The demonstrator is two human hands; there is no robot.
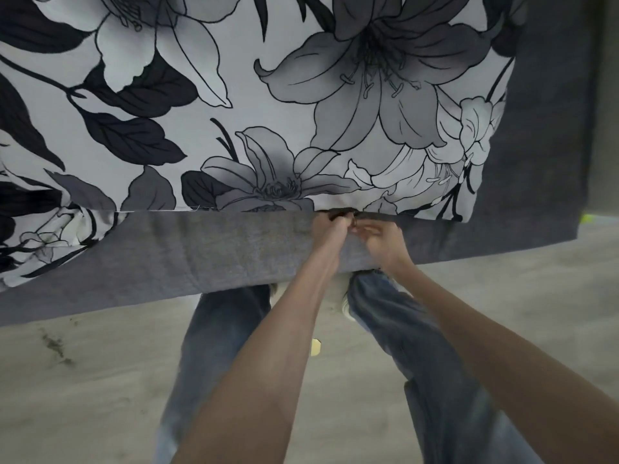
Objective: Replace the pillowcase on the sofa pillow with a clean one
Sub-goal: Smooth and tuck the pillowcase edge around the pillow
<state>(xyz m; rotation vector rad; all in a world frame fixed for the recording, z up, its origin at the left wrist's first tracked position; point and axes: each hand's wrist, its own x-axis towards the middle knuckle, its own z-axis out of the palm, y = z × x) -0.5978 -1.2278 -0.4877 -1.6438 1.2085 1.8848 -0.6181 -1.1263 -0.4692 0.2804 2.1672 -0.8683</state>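
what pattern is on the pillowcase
Black, grey and white lily flowers and leaves on the pillowcase, head view.

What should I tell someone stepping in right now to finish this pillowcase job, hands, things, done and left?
Left hand: pinches the floral pillowcase at its near edge.
Right hand: fingers curled at the same spot, apparently on a small zipper pull; too small to be sure.
Pillow lies on the grey sofa, the person standing in front.
Done: pillow is inside a floral case.
Left: whether the edge is being opened or closed cannot be told; finish it and set the pillow in place.
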